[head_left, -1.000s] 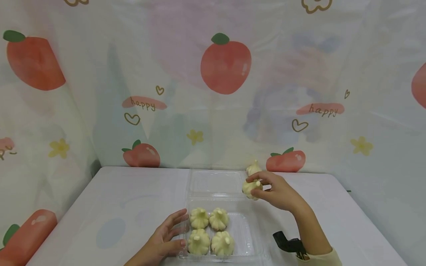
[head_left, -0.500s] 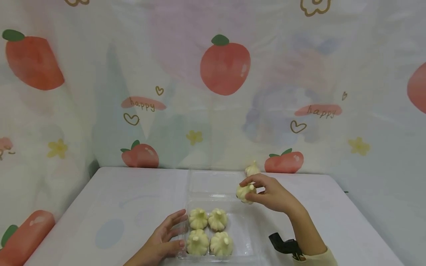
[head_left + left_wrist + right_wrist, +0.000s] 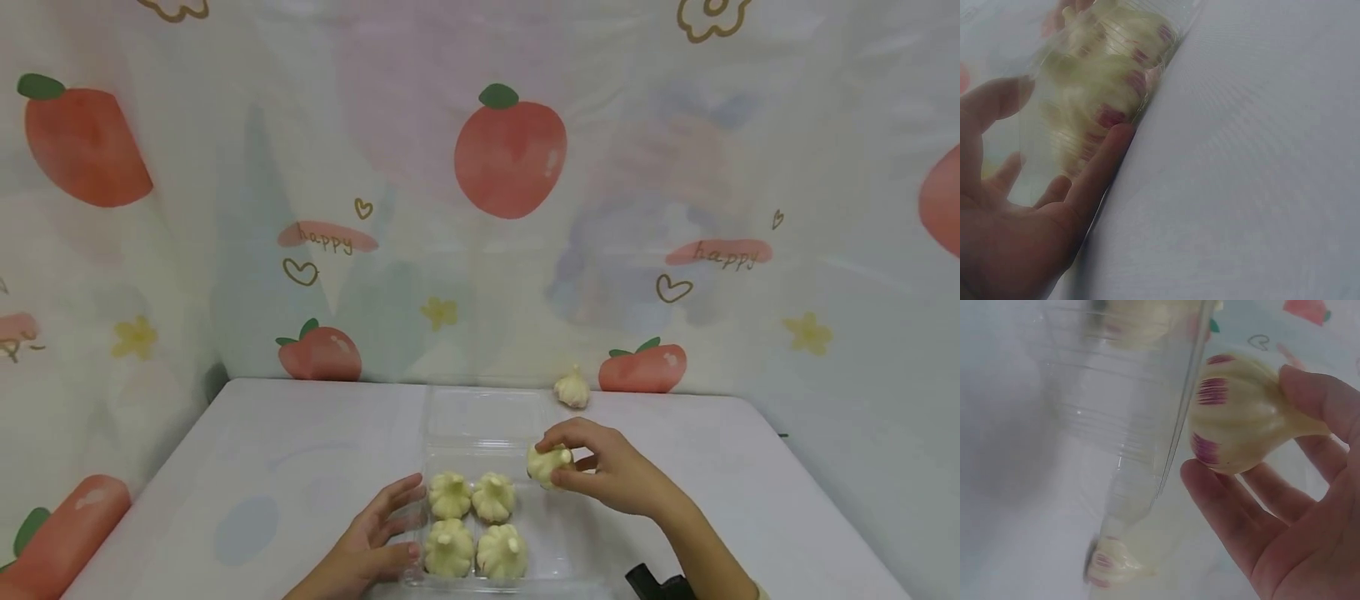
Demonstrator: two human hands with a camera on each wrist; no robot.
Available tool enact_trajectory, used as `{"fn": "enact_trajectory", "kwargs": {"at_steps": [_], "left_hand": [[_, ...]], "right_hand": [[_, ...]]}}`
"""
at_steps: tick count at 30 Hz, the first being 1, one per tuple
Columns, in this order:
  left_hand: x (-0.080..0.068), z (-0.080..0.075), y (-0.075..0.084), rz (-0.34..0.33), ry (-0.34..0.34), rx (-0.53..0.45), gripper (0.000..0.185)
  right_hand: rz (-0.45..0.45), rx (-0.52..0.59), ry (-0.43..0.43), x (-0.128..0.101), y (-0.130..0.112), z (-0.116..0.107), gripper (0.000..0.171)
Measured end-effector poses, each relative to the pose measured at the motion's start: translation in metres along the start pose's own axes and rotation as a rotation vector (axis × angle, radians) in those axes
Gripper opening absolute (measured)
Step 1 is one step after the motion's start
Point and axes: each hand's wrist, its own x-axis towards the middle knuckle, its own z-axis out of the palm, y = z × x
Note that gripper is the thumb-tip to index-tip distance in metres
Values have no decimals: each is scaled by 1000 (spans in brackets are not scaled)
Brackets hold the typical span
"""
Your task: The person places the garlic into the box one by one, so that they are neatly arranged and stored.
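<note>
A clear plastic clamshell box (image 3: 562, 542) lies open on the white table, its lid (image 3: 483, 412) folded back. Several pale garlic bulbs (image 3: 472, 525) sit in the tray's left half. My right hand (image 3: 561, 468) pinches another garlic bulb (image 3: 542, 462) just above the tray's far right part; in the right wrist view this purple-streaked bulb (image 3: 1241, 412) sits between thumb and fingers (image 3: 1229, 506), beside the box rim (image 3: 1179, 425). My left hand (image 3: 397, 525) rests against the box's left wall with straight fingers; its fingers (image 3: 1104, 156) touch the plastic, with bulbs (image 3: 1110, 75) showing through it.
One loose garlic bulb (image 3: 572, 388) lies at the table's far edge beside the lid. A strawberry-print sheet (image 3: 510, 158) hangs behind and to the sides. Bare tabletop (image 3: 300, 467) spreads left of the box, and more (image 3: 735, 475) to its right.
My right hand has carried its garlic bulb down and leftward, from beside the lid to over the tray. The left hand stays against the box.
</note>
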Motion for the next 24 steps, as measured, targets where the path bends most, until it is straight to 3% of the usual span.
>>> {"fn": "enact_trajectory", "kwargs": {"at_steps": [5,24], "left_hand": [[0,0,-2,12,-10,-13,64],[1,1,0,2,8,-6,64]], "right_hand": [[-39,-34,-12,-4,26,6,29],[-149,-202,-11,-3,29,19,28]]}}
